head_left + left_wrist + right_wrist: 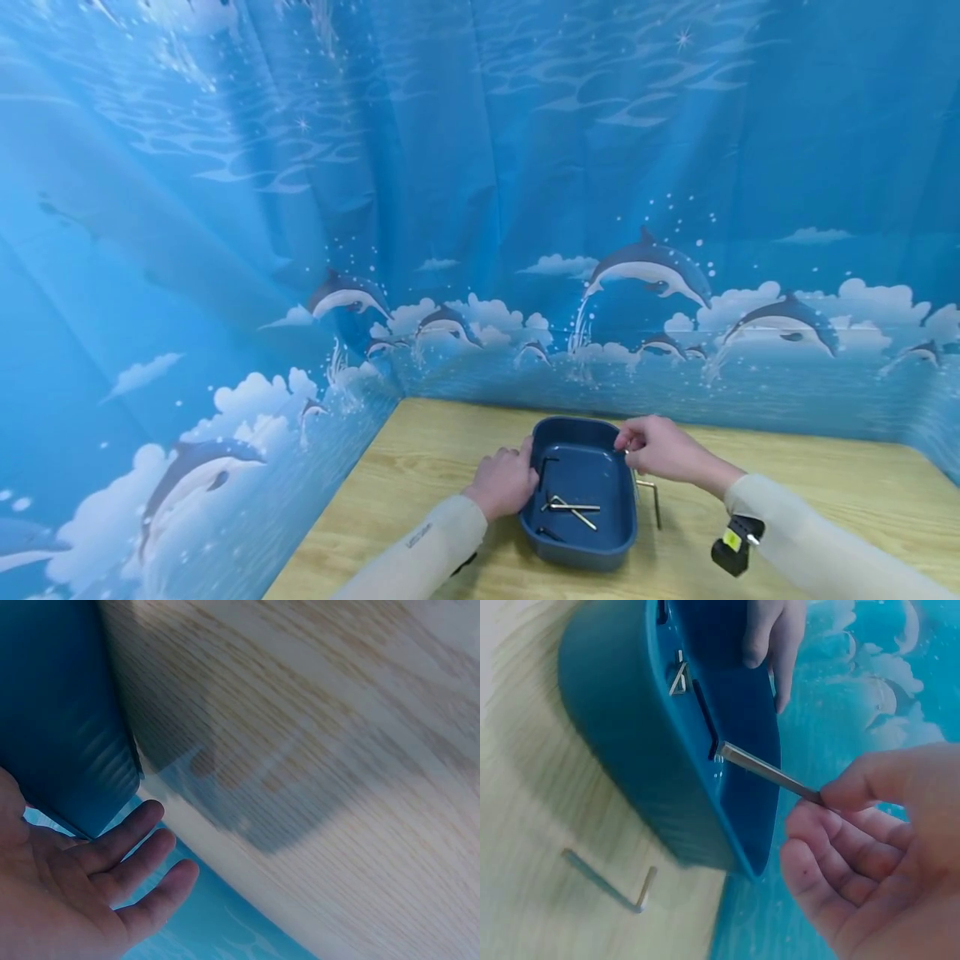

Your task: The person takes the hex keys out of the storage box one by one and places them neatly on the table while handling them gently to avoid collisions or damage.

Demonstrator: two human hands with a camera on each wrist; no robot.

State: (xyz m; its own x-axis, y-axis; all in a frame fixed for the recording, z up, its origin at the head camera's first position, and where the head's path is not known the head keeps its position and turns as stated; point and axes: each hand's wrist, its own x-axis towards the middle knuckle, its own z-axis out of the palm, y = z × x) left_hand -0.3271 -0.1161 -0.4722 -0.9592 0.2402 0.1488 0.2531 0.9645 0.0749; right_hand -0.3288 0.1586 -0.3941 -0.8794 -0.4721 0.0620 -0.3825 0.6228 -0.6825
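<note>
A dark blue rectangular box [577, 557] stands on the table. My left hand [502, 482] holds its left rim, a digit inside and another outside in the right wrist view; in the left wrist view three fingers [142, 859] spread away from the box wall. Over the far right rim, my right hand [663, 450] pinches a metallic hex key [769, 772] between thumb and finger, one end above the box's interior. Inside the box lie crossed metallic hex keys [579, 507] and a black hex key [543, 475]. The tip of the held key is mostly hidden in the head view.
Another L-shaped hex key [657, 506] lies on the wooden table [817, 492], just right of the box. A blue curtain [480, 167] printed with dolphins hangs along the table's back and left edges. A black wrist device [737, 543] sits on the right sleeve.
</note>
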